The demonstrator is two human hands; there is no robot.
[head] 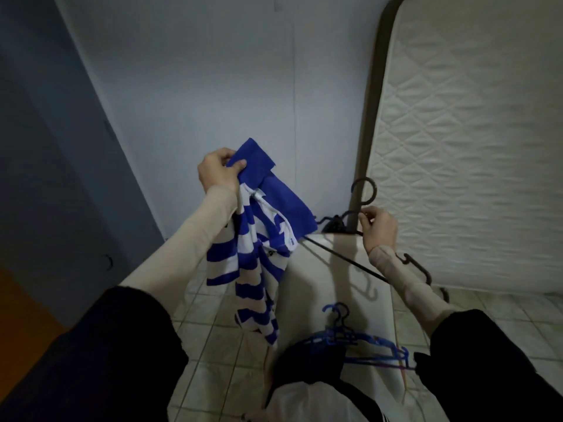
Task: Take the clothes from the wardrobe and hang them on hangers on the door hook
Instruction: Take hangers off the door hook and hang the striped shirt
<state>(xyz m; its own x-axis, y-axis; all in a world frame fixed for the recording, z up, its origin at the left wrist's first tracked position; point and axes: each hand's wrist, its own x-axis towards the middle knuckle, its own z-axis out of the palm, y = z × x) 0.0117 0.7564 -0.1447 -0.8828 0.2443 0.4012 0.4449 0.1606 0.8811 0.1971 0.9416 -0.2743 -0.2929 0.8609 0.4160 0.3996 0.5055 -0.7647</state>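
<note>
My left hand point(217, 170) grips the blue collar of a blue-and-white striped polo shirt point(253, 254), which hangs down from it in mid air. My right hand point(377, 228) pinches the neck of a black hanger point(364, 190) just below its hook; one thin arm of that hanger slants down towards my right sleeve. Shirt and hanger are apart, the shirt's collar ending a little left of the hanger. Several blue hangers point(359, 339) lie on a white surface point(323, 269) below my hands.
An upright quilted mattress point(469, 147) fills the right side. More black hangers point(420, 269) lie beside my right forearm. A pale wall point(213, 86) is ahead and a grey door panel point(54, 178) at left. The floor point(210, 318) is tiled. Dark and white clothes point(307, 391) lie at the bottom.
</note>
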